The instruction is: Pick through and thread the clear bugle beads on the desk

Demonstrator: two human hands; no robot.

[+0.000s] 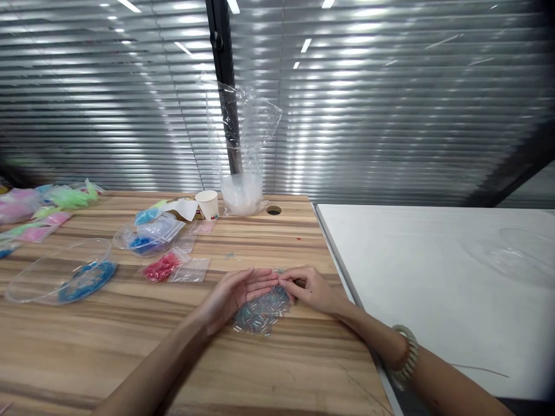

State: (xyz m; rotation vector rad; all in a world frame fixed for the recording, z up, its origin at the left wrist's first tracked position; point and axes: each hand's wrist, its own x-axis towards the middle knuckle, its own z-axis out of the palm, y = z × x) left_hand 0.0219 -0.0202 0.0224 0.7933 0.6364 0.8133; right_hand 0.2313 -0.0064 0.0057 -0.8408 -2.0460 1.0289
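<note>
Desk: the wood-grained desk lies under both sets of fingers; its right edge, alongside the white tabletop, runs to the right of the right fingers.
Clear containers: the open oval container with blue beads is well left of the left fingers; the clear dish, holding bagged beads, is beyond and left of them.
Tall plastic bag: the clear bag, its base filled with something whitish, stands upright beyond the left fingers, beside the paper cup.
Left fingers: open, straight and together, palm up, tips pointing right.
Right fingers: thumb and index are pinched together at the left fingertips; anything between them is too small to tell.
Bead pile: the pale tube beads lie below the fingers, partly hidden by them; the visible spread runs from near left to far right, single tubes pointing every way.
Red beads: the red bead heap and flat clear bag lie left of the left fingers.
Open room: bare wood on the near side of the pile, and right of the right fingers to the desk edge.
Desk hole: the round hole is beyond the fingers.
</note>
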